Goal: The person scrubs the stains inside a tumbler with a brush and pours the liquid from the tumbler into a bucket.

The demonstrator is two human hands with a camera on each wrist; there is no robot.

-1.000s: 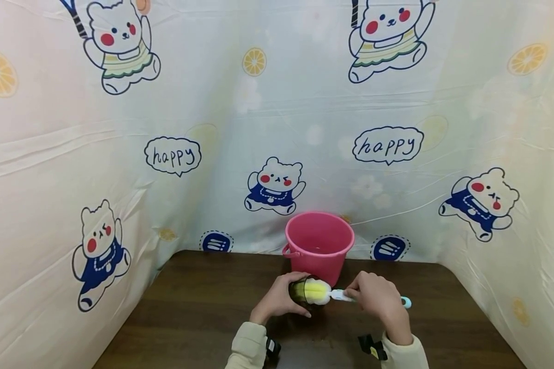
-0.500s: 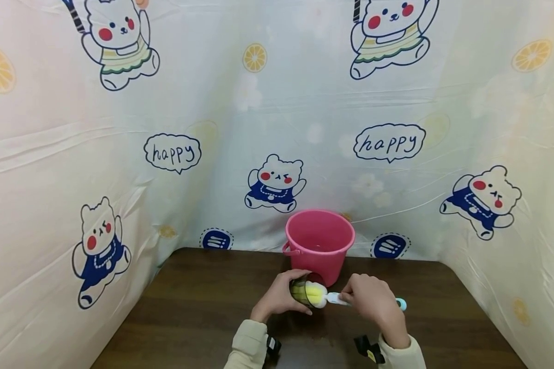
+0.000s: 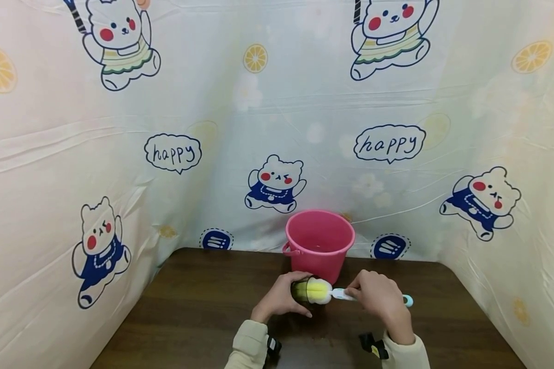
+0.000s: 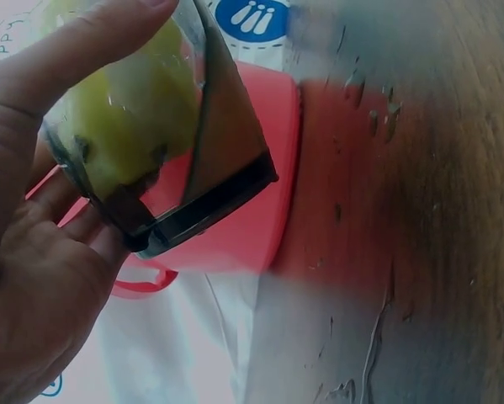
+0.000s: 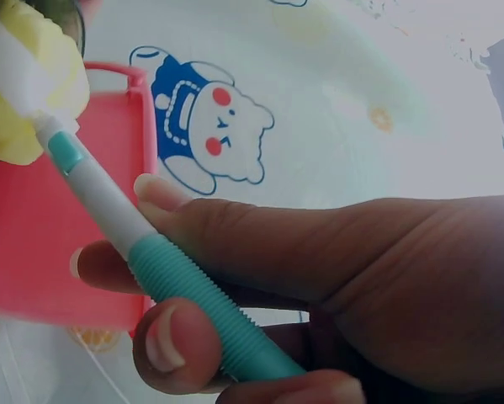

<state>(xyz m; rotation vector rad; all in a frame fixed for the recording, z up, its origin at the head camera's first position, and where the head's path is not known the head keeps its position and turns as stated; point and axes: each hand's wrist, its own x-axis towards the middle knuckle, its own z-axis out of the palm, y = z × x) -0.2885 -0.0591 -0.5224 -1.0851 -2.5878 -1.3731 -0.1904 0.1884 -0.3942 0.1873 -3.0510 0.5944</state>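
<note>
My left hand (image 3: 281, 297) grips a dark see-through cup (image 4: 235, 143) lying on its side, its mouth toward the right. Inside it sits the yellow and white sponge head (image 3: 318, 291) of a cup brush, part of it sticking out of the mouth. In the right wrist view, my right hand (image 5: 260, 261) holds that brush by its white and teal handle (image 5: 193, 286), fingers curled round the ribbed grip. The handle's teal end (image 3: 408, 301) shows beyond the right hand in the head view.
A pink bucket (image 3: 320, 261) stands right behind the cup, against the patterned cloth (image 3: 323, 102) that hangs at the back and sides. Water drops (image 4: 378, 118) lie on the dark wooden table (image 3: 203, 302).
My right hand drew the brush left, deeper into the cup, then back out to the right. The cup tilted slightly and returned. The bucket stays in place.
</note>
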